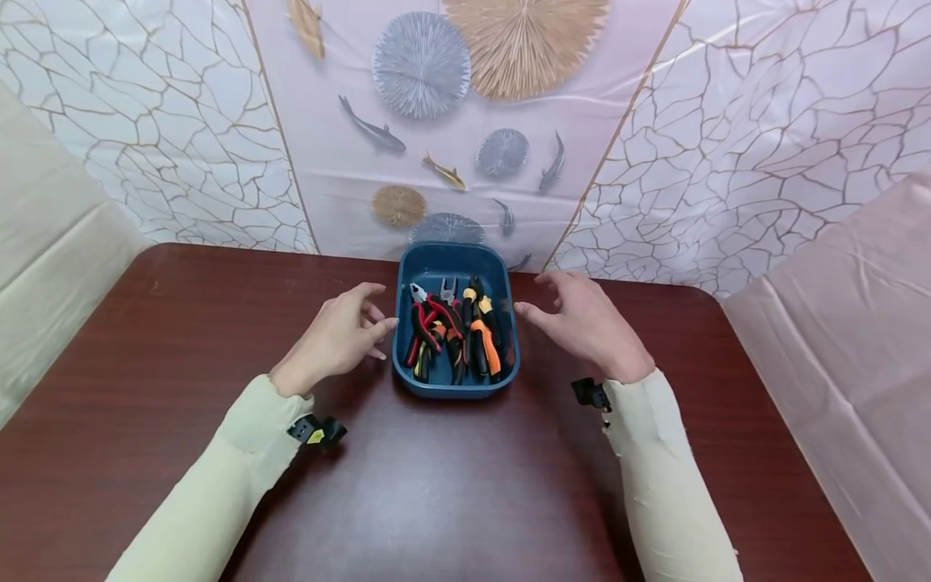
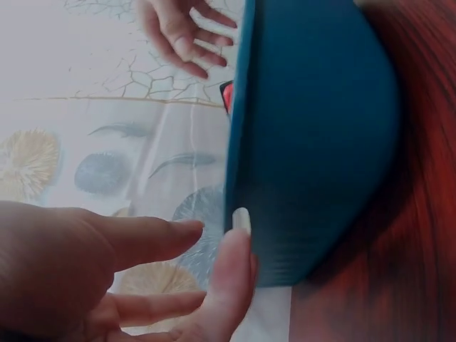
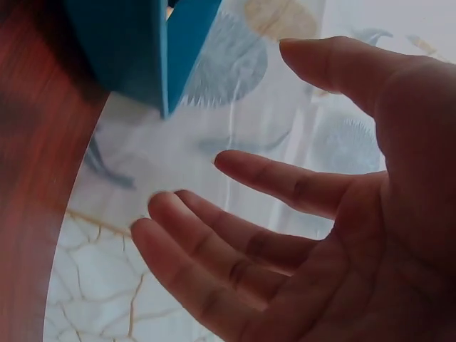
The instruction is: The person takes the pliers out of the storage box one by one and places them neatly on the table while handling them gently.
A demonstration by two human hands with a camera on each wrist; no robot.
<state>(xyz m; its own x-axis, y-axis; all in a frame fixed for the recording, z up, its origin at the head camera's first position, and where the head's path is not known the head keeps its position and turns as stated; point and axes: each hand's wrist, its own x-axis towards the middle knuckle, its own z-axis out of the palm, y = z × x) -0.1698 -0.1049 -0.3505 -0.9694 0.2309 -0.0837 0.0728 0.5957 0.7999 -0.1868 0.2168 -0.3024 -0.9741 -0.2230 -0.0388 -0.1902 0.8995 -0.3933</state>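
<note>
A blue plastic bin (image 1: 454,392) stands near the table's far edge, holding several pliers. On its left lie pliers with red-and-black handles (image 1: 429,323); toward the right are pliers with orange-and-black handles (image 1: 485,343). My left hand (image 1: 338,335) is beside the bin's left wall, thumb close to the rim, fingers loosely bent and holding nothing. Whether the thumb touches the wall I cannot tell. To the right of the bin, my right hand (image 1: 585,319) hovers with fingers spread and nothing in it. The right wrist view shows a gap between its fingers (image 3: 214,263) and the bin's corner (image 3: 128,50).
The dark red-brown wooden table (image 1: 429,493) extends around the bin. Behind it hangs a patterned cloth (image 1: 465,121) reaching the table's back edge. Pale cloth panels flank both sides. Small black cameras (image 1: 318,430) sit on both wrists.
</note>
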